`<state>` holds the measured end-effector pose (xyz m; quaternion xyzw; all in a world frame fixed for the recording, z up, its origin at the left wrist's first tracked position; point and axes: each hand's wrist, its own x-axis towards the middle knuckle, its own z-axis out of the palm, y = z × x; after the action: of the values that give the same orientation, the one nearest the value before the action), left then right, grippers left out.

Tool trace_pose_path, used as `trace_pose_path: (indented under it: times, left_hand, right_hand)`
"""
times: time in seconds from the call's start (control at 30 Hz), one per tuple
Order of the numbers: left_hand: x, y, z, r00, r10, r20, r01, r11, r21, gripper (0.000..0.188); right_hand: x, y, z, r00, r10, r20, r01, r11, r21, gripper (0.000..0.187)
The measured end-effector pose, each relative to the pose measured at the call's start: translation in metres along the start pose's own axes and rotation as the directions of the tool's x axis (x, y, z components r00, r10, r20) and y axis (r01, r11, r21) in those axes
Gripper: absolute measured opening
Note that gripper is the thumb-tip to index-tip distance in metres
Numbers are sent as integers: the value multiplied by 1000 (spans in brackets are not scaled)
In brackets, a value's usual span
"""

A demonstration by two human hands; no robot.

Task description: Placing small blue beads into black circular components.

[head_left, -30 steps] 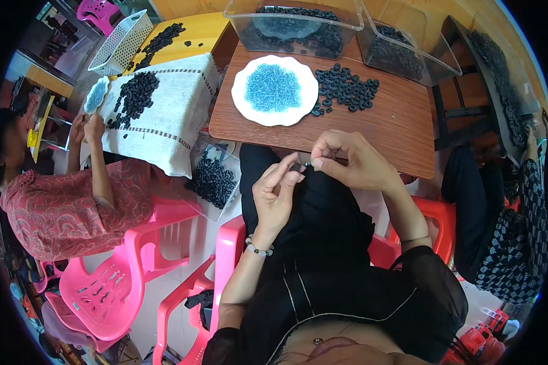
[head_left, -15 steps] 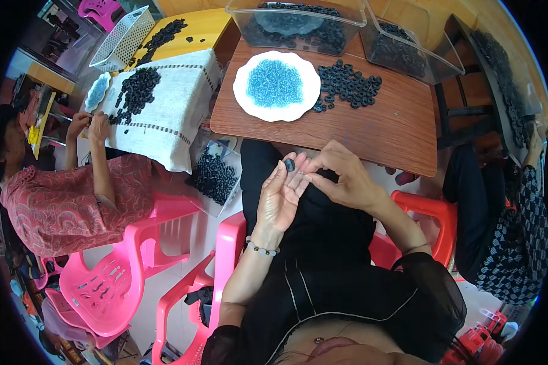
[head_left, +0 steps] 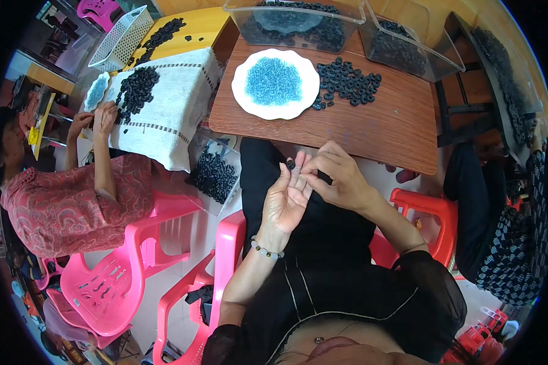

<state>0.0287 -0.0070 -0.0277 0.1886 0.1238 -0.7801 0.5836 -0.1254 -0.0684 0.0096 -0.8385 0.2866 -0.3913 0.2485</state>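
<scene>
Just beyond the near edge of the brown table, my left hand point(head_left: 286, 204) faces palm up. Its thumb and a finger grip a small black ring-shaped piece point(head_left: 290, 165), while the other fingers lie outstretched. My right hand point(head_left: 342, 176) is pinched close against those fingers; what it holds, if anything, is too small to name. On the table, a white scalloped plate point(head_left: 240, 91) carries many tiny light-blue beads point(head_left: 274, 82). Loose black ring-shaped pieces point(head_left: 350, 84) form a pile right of the plate.
Clear plastic bins point(head_left: 298, 30) of black pieces line the back of the brown table point(head_left: 383, 134). Below its left edge sits another bin point(head_left: 216, 173). At left, a person in red works at a cloth-covered table point(head_left: 164, 115). Pink point(head_left: 112, 286) and red chairs point(head_left: 429, 210) stand around.
The black piece has turned in my left fingers and looks smaller. My right hand has shifted slightly, still by the left fingers. The person at left has moved a hand slightly.
</scene>
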Motion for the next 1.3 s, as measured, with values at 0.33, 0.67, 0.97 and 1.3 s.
trace_pose_path:
  times: [0.33,0.67,0.97,1.3]
  left_hand:
    - [-3,-8,2,994,108,7,-108,989,102,35]
    - [-2,-14,-12,988,148,38,-153,950,271,34]
    - [-2,-12,-14,997,5,-83,19,957,289,34]
    - [-6,-10,-17,1000,10,-24,3,875,484,41]
  right_hand:
    - [-2,-1,-3,999,29,17,-29,999,30,20]
    - [1,0,-2,998,63,-9,-63,998,4,20]
    - [7,6,-17,988,40,147,-47,998,40,28]
    - [-2,19,-20,969,76,236,-123,974,192,19]
